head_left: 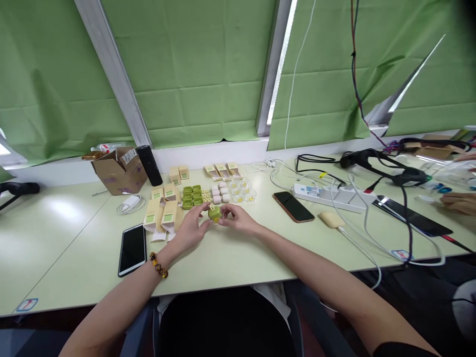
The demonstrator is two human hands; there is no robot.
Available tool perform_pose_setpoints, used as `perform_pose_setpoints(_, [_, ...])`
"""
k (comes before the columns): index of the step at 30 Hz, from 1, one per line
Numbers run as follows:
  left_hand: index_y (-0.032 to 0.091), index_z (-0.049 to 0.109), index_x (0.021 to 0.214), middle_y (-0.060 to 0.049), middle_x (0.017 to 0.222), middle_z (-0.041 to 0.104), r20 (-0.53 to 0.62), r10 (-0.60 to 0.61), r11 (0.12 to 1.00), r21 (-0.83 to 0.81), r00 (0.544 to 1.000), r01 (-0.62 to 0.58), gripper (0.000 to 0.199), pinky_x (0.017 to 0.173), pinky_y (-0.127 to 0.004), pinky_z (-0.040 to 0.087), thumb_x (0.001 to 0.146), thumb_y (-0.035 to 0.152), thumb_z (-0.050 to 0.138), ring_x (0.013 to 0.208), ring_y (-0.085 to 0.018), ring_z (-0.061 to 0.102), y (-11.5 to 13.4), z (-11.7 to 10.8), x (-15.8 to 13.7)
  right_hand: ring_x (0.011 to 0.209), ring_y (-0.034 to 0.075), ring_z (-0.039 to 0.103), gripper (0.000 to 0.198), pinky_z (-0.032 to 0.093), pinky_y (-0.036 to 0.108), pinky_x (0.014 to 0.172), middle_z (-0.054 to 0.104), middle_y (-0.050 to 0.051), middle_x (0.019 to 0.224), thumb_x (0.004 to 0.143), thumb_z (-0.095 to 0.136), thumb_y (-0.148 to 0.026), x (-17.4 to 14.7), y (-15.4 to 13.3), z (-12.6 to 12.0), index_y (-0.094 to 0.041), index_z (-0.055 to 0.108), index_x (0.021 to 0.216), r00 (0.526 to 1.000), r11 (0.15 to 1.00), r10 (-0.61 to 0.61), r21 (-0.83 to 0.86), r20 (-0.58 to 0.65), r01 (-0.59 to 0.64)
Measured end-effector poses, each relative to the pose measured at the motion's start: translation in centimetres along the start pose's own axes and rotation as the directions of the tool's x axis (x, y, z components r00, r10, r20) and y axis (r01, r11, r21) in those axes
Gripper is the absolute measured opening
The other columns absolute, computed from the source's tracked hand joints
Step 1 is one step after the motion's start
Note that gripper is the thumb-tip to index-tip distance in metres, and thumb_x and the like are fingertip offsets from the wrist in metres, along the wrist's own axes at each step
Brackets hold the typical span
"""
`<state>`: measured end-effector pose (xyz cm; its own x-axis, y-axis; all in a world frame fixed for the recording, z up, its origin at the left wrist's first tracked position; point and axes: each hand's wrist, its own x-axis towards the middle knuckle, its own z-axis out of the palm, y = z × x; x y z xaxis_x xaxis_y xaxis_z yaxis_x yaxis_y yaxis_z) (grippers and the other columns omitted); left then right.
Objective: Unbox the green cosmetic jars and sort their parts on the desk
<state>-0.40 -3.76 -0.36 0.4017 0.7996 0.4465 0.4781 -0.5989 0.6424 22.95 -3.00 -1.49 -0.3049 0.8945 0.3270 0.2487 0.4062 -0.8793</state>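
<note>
Between my fingertips, above the table, is a small green rounded case with a pale loop on top (213,213). My left hand (192,226) grips it from the left side. From the other side the fingers of my right hand (238,219) close on it, partly hiding its right end. Just beyond my hands sit rows of green square cups (192,197), small yellowish pieces (206,196), pale pink blocks (220,192) and clear domed covers with yellow bits (241,190). Open cream cartons (163,210) stand left of my left hand.
A phone (133,249) lies at left, another phone (293,206) at right near a power strip (329,197) and tangled cables. A cardboard box (119,171) and black cylinder (149,165) stand at the back left. Another person's hand (460,202) is at far right.
</note>
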Motion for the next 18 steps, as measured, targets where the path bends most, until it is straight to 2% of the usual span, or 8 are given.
perform_pose_setpoints(3, [0.022,0.060,0.143,-0.014,0.141,0.067,-0.050,-0.054,0.980,-0.195,0.997,0.043,0.050,0.100,-0.041,0.060,0.095,0.032,0.068,0.123,-0.026,0.068,0.0,0.1,0.3,0.080,0.018,0.062,0.041,0.046,0.029,0.070,0.073,0.005,0.096,0.079,0.081,-0.049,-0.2,-0.5,0.5,-0.018,0.072,0.104,0.999,0.981,-0.006,0.193,0.053,-0.004])
perform_pose_setpoints(6, [0.018,0.064,0.137,-0.016,0.139,0.069,-0.045,-0.107,0.945,-0.314,0.993,0.087,0.050,0.100,-0.041,0.060,0.094,0.043,0.069,0.121,-0.026,0.070,0.0,0.1,0.6,0.081,0.017,0.062,0.050,0.050,0.030,0.073,0.072,0.005,0.098,0.074,0.087,-0.047,-0.3,-0.5,0.9,-0.018,0.071,0.112,0.995,0.950,-0.004,0.312,0.095,-0.026])
perform_pose_setpoints(13, [0.014,0.067,0.133,-0.018,0.126,0.075,0.007,-0.229,0.856,-0.474,0.973,0.205,0.062,0.100,-0.046,0.061,0.088,0.057,0.073,0.113,-0.029,0.074,0.0,0.3,0.7,0.081,0.017,0.065,0.051,0.052,0.031,0.076,0.072,0.005,0.098,0.071,0.091,-0.043,-0.4,-0.3,1.1,-0.019,0.071,0.111,0.995,0.917,0.013,0.396,0.098,-0.051])
perform_pose_setpoints(18, [0.015,0.068,0.133,-0.018,0.133,0.072,-0.010,-0.237,0.809,-0.556,0.971,0.192,0.063,0.102,-0.047,0.059,0.084,0.053,0.079,0.118,-0.030,0.071,0.3,0.6,0.7,0.088,0.019,0.067,0.055,0.052,0.030,0.074,0.073,0.007,0.102,0.081,0.084,-0.053,-0.6,-0.5,1.3,-0.020,0.067,0.123,0.997,0.911,0.005,0.410,0.080,-0.038])
